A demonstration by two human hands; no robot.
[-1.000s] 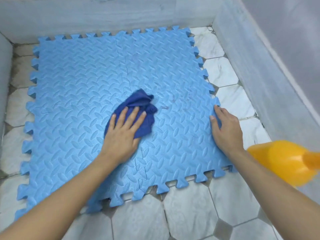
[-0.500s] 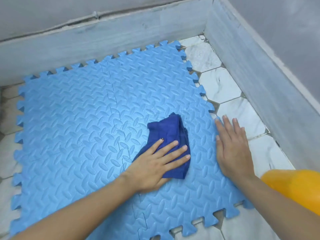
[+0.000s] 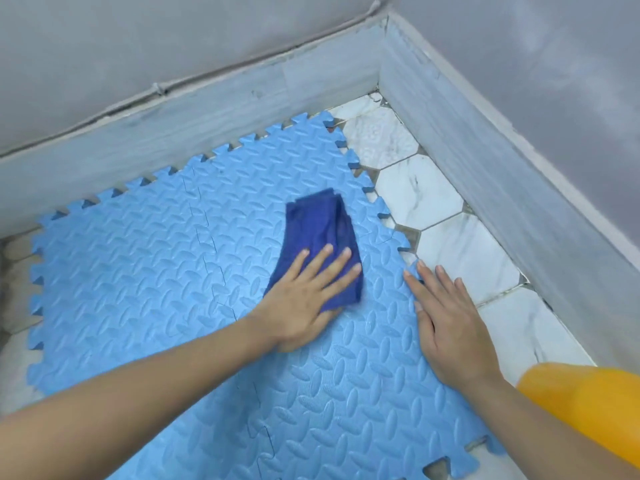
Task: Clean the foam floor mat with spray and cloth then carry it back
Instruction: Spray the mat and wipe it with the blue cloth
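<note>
A light blue foam floor mat point(image 3: 138, 278) of interlocking pieces lies flat on the tiled floor in a corner. A dark blue cloth point(image 3: 318, 230) rests on the mat near its right edge. My left hand point(image 3: 304, 299) presses flat on the cloth's near end, fingers spread. My right hand point(image 3: 446, 323) lies flat, palm down, on the mat's right edge, fingertips at the toothed border, holding nothing. No spray bottle can be made out for certain.
White marble-pattern hexagon tiles point(image 3: 460, 251) run along the mat's right side. Grey skirting and walls point(image 3: 519, 188) close the corner at the back and right. A blurred orange shape point(image 3: 588, 407) sits close to the camera at lower right.
My left hand has slid the cloth from the mat's middle toward its right edge and farther away. My right hand stayed on the right edge. The view has swung toward the corner.
</note>
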